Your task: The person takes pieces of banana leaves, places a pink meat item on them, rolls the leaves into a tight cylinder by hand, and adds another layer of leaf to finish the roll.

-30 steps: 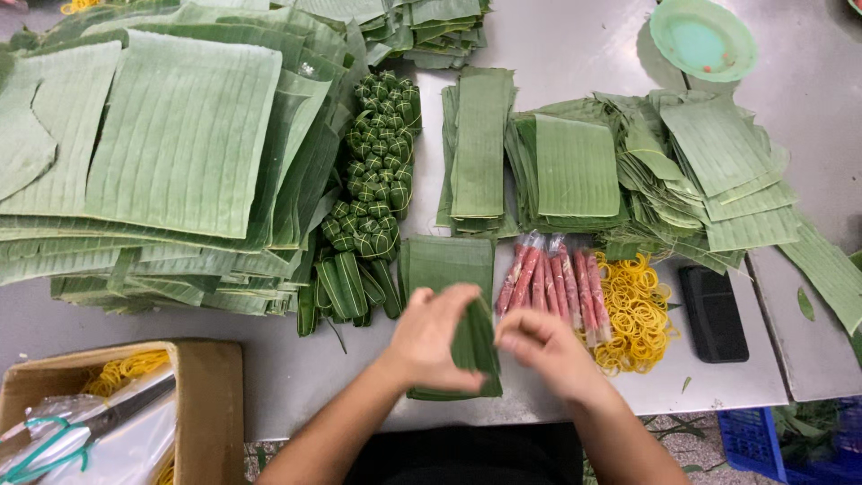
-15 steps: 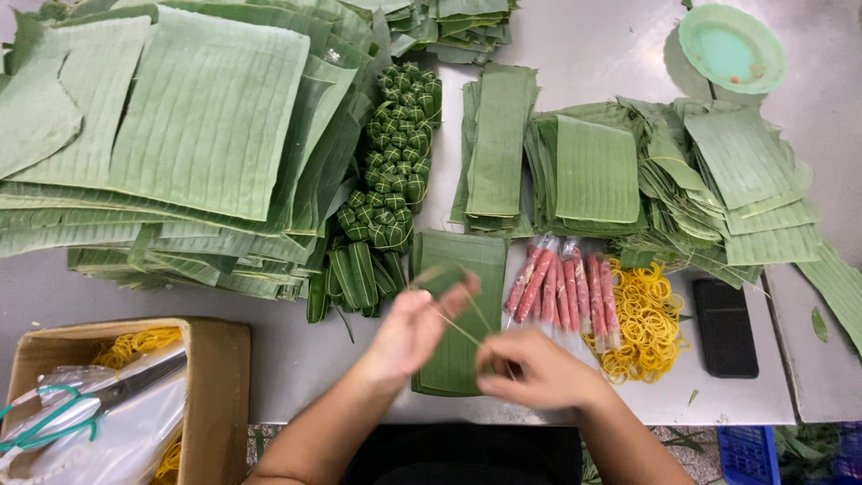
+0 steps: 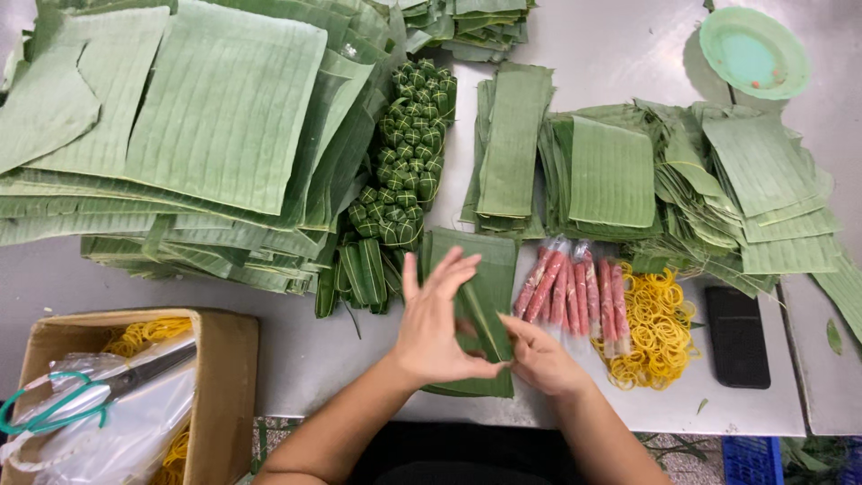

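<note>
Low in the middle of the frame, two bare hands are meeting over a small stack of cut banana-leaf strips (image 3: pixel 485 278) lying on a grey metal table (image 3: pixel 296 346); the left hand (image 3: pixel 437 328) is hovering with its fingers spread and lifted, thumb and forefinger pinching at something thin that is too small to make out; the right hand (image 3: pixel 541 359) is lying curled just beside it, fingertips pressing a narrow folded leaf strip (image 3: pixel 482 314) that is slanting across the stack; whether that hand is truly gripping the strip, I cannot tell.

Just right of the strips, red sausage pieces in clear wrap (image 3: pixel 575 287) are lying side by side, touching a heap of yellow rubber bands (image 3: pixel 654 325); a black phone (image 3: pixel 736 337) is lying further right.

Above the hands, small wrapped leaf parcels (image 3: pixel 409 153) are piling up; big banana leaves (image 3: pixel 206 108) are filling the upper left; a cardboard box (image 3: pixel 229 359) holding scissors (image 3: pixel 99 391) is sitting at lower left.

Judging from this, folding well is calling for keeping the crease pinned flat while wrapping tightly.
</note>
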